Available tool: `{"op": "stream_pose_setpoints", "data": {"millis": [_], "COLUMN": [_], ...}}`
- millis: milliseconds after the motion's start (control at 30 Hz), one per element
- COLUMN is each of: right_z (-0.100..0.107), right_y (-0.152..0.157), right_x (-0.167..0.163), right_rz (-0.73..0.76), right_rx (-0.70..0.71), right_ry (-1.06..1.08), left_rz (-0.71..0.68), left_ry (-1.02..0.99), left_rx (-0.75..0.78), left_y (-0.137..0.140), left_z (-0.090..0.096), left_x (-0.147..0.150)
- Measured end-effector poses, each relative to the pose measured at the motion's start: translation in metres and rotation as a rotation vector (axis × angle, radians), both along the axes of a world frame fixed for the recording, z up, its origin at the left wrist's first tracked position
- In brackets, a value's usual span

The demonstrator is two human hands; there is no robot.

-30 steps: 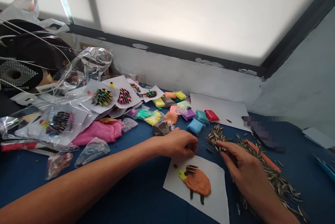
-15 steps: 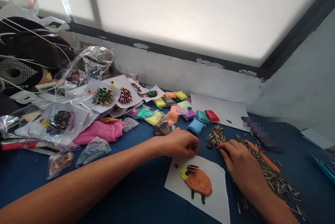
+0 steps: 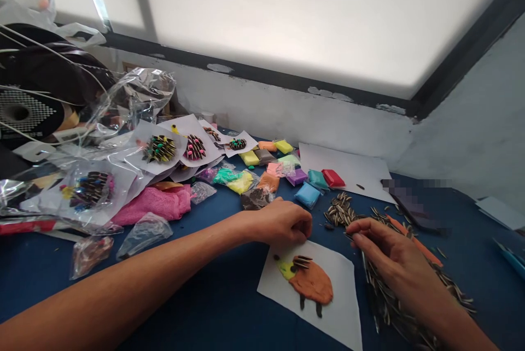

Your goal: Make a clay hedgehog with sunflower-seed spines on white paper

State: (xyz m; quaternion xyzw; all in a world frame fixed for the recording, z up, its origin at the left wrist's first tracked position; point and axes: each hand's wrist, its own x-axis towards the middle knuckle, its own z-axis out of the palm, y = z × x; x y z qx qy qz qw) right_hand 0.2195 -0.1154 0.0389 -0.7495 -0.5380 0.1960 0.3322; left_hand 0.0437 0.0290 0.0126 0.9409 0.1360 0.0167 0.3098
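Note:
A white paper sheet point(image 3: 279, 299) lies in front of me, bearing an orange clay hedgehog point(image 3: 315, 284) with a yellow face, dark legs and a few sunflower seeds pressed in behind the face. My left hand point(image 3: 287, 223) rests at the sheet's top edge with its fingers curled; whatever they hold, if anything, is hidden. To the right of the sheet, my right hand point(image 3: 379, 247) pinches a sunflower seed point(image 3: 348, 236) between thumb and forefinger. It is just above the table, near a small pile of sunflower seeds point(image 3: 339, 210). More seeds spread beneath and beside the right forearm.
Wrapped clay blocks point(image 3: 307, 195) in several colours lie beyond my hands. Finished seed hedgehogs on paper point(image 3: 194, 147) are stacked at the left, by a pink cloth point(image 3: 153, 203) and clear plastic bags. An orange stick point(image 3: 424, 247) and a dark, blurred-out object point(image 3: 416, 211) lie at the right.
My right hand has lifted slightly away from the seed pile, toward me, with a seed in its pinch. The left hand and the sheet stay in place.

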Motion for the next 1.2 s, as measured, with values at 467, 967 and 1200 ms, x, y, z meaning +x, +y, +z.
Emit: {"op": "stream_pose_setpoints", "data": {"millis": [467,967,1200], "right_z": [-0.001,-0.03,-0.027], "right_y": [-0.006,-0.003,-0.004], "right_x": [-0.005,-0.012,-0.01], "right_rz": [0.077,0.383,0.361], "right_rx": [-0.001,0.182,0.089], "right_ry": [0.096,-0.625,-0.521], "left_rz": [-0.003,-0.007,-0.005], "left_ry": [0.008,-0.026,-0.012], "left_rx": [0.027,0.03,0.027], "left_y": [0.001,0.003,0.005], "left_z": [-0.002,-0.009,-0.01], "left_x": [0.001,0.002,0.002]}}
